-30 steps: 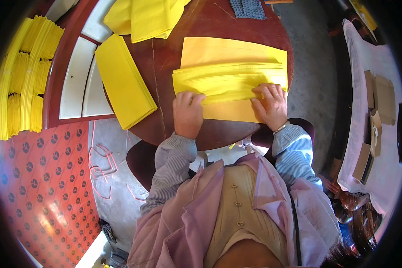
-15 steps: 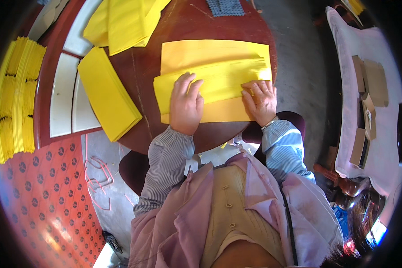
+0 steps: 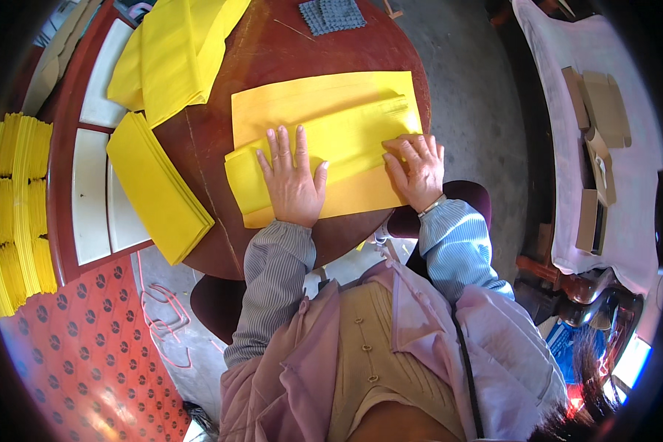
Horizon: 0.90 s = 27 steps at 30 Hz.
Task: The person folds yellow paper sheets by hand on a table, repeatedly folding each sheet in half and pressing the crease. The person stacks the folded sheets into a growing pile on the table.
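A stack of folded bright yellow cloth-like sheets lies slightly slanted across a wider orange-yellow sheet on the round reddish-brown table. My left hand lies flat on the left part of the stack, its fingers spread and pointing away from me. At the right end, my right hand rests on the stack's near edge with fingers slightly bent and the thumb apart. Neither hand appears to grip anything. Whether the sheets are plain cloth or bags, I cannot tell.
Another folded yellow stack lies at the table's left, below loose yellow sheets. A grey zigzag-edged cloth sits at the far side. Tall yellow piles stand far left; open cardboard boxes lie on a pale cloth at right.
My left hand has flattened and its fingers have spread on the stack. My right hand stays at the right end. The whole view has shifted and turned slightly.
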### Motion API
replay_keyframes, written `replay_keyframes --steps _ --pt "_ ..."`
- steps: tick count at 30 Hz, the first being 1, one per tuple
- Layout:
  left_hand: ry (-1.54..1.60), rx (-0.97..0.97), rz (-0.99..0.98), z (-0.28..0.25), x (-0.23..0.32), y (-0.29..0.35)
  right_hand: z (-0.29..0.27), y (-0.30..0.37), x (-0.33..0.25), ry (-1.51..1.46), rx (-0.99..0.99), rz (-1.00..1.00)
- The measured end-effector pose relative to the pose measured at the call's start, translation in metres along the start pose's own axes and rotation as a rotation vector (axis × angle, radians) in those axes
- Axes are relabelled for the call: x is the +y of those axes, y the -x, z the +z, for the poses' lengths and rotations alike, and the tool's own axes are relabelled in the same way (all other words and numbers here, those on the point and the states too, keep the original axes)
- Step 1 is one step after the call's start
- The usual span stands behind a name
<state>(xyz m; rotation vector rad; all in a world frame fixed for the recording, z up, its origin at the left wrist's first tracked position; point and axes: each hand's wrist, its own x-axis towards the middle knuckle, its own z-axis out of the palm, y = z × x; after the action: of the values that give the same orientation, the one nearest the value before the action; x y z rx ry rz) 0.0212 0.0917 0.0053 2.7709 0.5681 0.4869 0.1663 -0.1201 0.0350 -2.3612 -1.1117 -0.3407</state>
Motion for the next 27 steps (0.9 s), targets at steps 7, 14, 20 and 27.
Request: replay_keyframes --steps 7,14,20,27 --pt "-0.09 -0.013 -0.011 0.004 0.002 0.001 -0.005 0.003 0.023 0.047 0.071 0.048" --pt "-0.108 -0.022 -0.011 0.006 0.002 0.002 0.001 -0.008 -0.021 -0.091 0.093 -0.062" --pt "-0.206 -0.09 -0.027 0.004 0.003 0.0 0.05 -0.015 -0.085 -0.232 -0.091 -0.214" --pt "-0.063 -0.009 -0.037 0.006 0.0 -0.002 0.046 -0.02 -0.057 -0.028 -0.211 -0.216"
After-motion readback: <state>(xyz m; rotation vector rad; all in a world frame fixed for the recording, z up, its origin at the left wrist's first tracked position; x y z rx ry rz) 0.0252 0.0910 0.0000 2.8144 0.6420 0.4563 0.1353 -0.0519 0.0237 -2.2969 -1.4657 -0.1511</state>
